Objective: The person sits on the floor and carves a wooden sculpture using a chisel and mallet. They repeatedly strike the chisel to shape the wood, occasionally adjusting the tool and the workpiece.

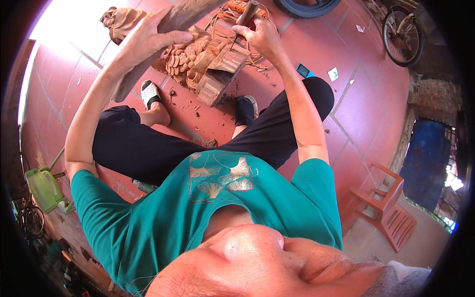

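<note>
My left hand [148, 39] is closed round a long, thick wooden club [136, 79], which slants from beside my left forearm up past the top edge. In my right hand [263, 38] is a chisel [248, 12] with a round wooden handle; its thin blade points down at the block-like end of a carved wooden figure [185, 62]. The figure lies on the floor between my feet, covered in scale-like and curled relief. The club partly hides its far left side. Whether the blade tip touches the wood I cannot tell.
Wood chips [198, 110] lie scattered around my feet on the red tiled floor [356, 123]. Beyond the figure are a brown carved piece [123, 22], an orange power strip [242, 7] with coiled cords and a tyre [307, 9]. A blue phone-like device [304, 70] and a plastic chair [388, 210] are rightward.
</note>
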The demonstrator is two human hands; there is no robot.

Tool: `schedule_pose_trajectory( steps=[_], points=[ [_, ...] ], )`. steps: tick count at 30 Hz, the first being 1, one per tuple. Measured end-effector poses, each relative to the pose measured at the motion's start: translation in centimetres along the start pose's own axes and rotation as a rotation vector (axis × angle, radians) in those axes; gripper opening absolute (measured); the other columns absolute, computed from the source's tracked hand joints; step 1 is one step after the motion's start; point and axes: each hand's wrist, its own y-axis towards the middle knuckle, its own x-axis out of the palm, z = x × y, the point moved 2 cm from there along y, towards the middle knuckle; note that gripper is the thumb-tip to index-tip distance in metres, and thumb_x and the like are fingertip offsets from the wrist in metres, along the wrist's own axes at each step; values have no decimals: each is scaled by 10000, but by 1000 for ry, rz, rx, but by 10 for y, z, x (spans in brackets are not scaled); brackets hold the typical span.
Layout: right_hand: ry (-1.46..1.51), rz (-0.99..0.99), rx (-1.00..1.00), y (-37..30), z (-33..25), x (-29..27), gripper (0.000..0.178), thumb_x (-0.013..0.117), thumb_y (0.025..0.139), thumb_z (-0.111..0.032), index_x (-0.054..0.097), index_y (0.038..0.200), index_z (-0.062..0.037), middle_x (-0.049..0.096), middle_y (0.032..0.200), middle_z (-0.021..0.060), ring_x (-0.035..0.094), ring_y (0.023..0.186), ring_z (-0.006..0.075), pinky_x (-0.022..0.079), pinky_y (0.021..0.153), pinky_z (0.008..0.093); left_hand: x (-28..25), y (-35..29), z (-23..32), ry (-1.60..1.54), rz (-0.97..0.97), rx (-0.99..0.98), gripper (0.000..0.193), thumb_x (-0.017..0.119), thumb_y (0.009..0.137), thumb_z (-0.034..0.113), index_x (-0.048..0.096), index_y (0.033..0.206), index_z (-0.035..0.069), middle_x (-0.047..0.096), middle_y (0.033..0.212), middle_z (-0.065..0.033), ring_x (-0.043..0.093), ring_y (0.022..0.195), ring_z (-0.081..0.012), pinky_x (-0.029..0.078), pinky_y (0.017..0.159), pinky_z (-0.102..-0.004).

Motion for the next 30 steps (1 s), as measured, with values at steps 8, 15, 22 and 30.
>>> schedule_pose_trajectory(
  steps=[8, 15, 22, 30],
  points=[
    [-175, -7, -58, 0, -18, 7, 354, 715, 856, -352, 681, 964, -16, 696, 866, 196, 668, 848, 387, 500, 764, 450, -16, 10, 74, -290, 186, -65, 631, 732, 888, 292, 454, 1369, -7, 578, 1013, -46, 608, 783, -114, 531, 699, -278],
    [-172, 45, -221, 0, -28, 13, 295, 712, 851, -274, 662, 1000, -25, 690, 858, 200, 663, 868, 395, 495, 774, 479, 9, 19, 13, 337, -9, -104, 641, 713, 884, 470, 559, 1279, -11, 620, 807, -31, 569, 631, -72, 473, 604, -240],
    [-215, 69, -208, 0, -21, 6, 313, 737, 850, -291, 662, 960, -9, 674, 766, 190, 661, 760, 387, 502, 719, 465, 4, 13, 21, 58, -113, -222, 673, 713, 847, 519, 596, 1243, -13, 590, 775, -14, 565, 662, -67, 453, 607, -237],
    [166, 64, 45, 2, -8, -12, 345, 735, 879, -324, 691, 963, 8, 709, 772, 134, 703, 742, 244, 539, 698, 353, -6, 14, 5, 84, -35, -105, 620, 712, 851, 522, 614, 1173, 2, 565, 758, 10, 541, 691, -53, 433, 622, -227]
  ],
)
